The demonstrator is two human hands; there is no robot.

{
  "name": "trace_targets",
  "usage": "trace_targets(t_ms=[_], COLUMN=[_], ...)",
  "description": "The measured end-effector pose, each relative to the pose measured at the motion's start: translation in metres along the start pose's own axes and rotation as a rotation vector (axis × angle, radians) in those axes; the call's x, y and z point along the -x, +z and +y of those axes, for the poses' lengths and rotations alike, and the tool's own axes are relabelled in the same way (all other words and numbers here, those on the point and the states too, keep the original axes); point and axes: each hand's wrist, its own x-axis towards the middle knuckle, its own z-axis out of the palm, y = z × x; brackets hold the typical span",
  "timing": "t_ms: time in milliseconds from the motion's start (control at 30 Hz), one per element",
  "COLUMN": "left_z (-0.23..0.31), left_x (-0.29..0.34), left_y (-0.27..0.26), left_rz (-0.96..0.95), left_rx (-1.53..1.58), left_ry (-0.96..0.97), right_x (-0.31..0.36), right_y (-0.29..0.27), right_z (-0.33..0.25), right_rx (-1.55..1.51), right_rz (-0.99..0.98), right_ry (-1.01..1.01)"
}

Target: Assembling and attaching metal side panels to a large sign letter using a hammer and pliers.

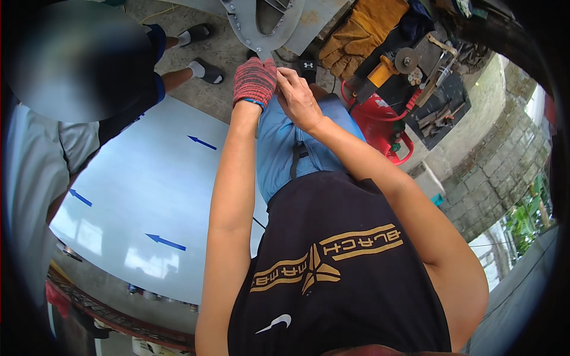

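Both arms outstretched, right hand (297, 98) at gloved left hand (254, 80)

A knitted red cloth glove (255, 80), a glossy smooth sheet (151, 190), and yellow leather gloves (361, 32).

Pale sheet with blue arrows (148, 196), yellow leather gloves (356, 35), red canister (380, 127)

A metalworking workshop, partly open to the outdoors. Upper right: a tool tray (439, 101) with an angle grinder (392, 65), yellow leather welding gloves (359, 35), a red machine (380, 127). Left: large sheet-metal panel (148, 196). Top: cut steel plates (267, 21), concrete floor (222, 50).
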Motion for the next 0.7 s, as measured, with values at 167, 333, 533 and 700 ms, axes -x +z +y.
trace_targets(t_ms=[167, 333, 533, 700], left_z=[-0.009, 0.006, 0.007, -0.028], left_x=[-0.011, -0.007, -0.01, -0.027], left_y=[-0.005, -0.019, -0.022, 0.001], left_rz=[-0.177, -0.301, -0.318, -0.382], left_rx=[-0.095, -0.578, -0.665, -0.432], left_ry=[0.036, 0.32, 0.359, 0.167], right_x=[0.001, 0.004, 0.002, -0.003], right_y=[0.006, 0.003, -0.005, -0.016], right_z=[0.002, 0.007, 0.013, 0.016], right_rx=[-0.042, 0.027, 0.015, 0.02], right_rz=[0.169, 0.175, 0.165, 0.049], right_ry=[0.036, 0.032, -0.002, -0.003])
